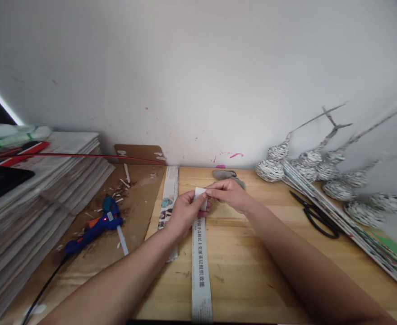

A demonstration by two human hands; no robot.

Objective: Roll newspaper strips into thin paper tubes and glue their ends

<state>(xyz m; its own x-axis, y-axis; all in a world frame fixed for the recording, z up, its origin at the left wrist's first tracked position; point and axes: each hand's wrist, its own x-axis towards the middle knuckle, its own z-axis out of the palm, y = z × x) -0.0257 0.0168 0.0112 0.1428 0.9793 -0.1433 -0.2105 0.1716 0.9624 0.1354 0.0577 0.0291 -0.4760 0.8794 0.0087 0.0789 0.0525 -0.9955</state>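
A long newspaper strip (201, 271) with printed characters runs up the middle of the wooden table from its front edge. Its far end is raised between my two hands. My left hand (189, 208) pinches that end, thumb on top, and a pale blank piece of the paper shows there. With thumb and fingertips pressed together, my right hand (228, 193) holds the right corner of the same end. Just left of my left hand lies a stack of newspaper strips (169, 189), partly hidden by my wrist. Behind my right hand is a crumpled grey cloth (224, 174).
At left, a blue glue gun (95, 230) with a lit red light lies on cardboard (137, 198) among glue scraps. Beyond it rises a newspaper stack (59, 180). At right are black scissors (316, 216), rolled paper sticks (334, 216) and several woven paper gourds (269, 169) against the wall.
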